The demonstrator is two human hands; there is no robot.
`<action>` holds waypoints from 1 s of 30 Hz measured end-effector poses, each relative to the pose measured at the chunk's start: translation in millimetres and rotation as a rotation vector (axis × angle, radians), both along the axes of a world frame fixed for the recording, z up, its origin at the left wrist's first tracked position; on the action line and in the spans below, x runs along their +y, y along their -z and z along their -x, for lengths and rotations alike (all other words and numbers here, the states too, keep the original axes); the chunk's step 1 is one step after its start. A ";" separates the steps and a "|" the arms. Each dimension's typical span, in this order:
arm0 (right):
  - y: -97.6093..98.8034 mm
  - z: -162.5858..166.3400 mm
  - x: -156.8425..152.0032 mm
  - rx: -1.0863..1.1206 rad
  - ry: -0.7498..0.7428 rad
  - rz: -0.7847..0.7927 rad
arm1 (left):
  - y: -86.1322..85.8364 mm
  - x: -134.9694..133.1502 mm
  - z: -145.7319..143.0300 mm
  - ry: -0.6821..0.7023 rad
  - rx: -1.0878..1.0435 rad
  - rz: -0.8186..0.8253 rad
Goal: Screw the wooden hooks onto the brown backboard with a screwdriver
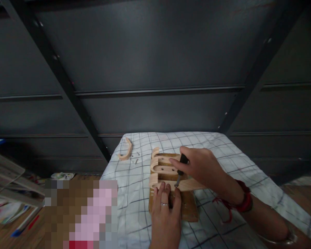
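My right hand is closed round the black handle of a screwdriver, which points down and slightly left. Its tip meets a screw in the nearest pale wooden hook, which lies across a brown wooden board. With fingers a little apart, my left hand presses that hook against the board, its fingertips close to the screw. Beyond it, a second hook shows two dark holes. A third hook is farther back, partly hidden by my right hand.
Another curved wooden hook lies at the far left of the checked cloth, beside several loose screws. A dark panelled wall rises behind the covered surface. Shelving stands at the left, above a wooden floor.
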State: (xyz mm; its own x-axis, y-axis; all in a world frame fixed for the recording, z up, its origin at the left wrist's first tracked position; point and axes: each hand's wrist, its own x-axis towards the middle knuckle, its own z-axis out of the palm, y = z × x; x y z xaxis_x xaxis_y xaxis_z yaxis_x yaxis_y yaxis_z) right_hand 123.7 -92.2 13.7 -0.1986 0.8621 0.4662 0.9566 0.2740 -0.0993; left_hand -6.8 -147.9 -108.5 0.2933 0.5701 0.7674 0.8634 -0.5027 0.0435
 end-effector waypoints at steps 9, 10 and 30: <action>-33.9 -24.8 -12.1 0.110 -0.747 0.477 | -2.5 0.3 0.8 0.002 -0.006 -0.048; -37.3 -26.3 -12.5 0.090 -0.747 0.499 | -2.9 0.2 0.8 -0.001 -0.005 -0.044; -32.3 -23.3 -9.6 0.111 -0.762 0.499 | 0.7 1.7 -0.4 -0.002 -0.020 -0.058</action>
State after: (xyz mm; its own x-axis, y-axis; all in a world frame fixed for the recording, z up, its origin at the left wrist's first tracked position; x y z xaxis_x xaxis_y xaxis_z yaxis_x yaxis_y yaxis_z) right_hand 147.0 -101.8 46.0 -0.7726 0.6224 0.1252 0.5123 0.7277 -0.4561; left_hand -6.4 -146.2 -109.2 0.2767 0.5251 0.8048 0.8638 -0.5029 0.0312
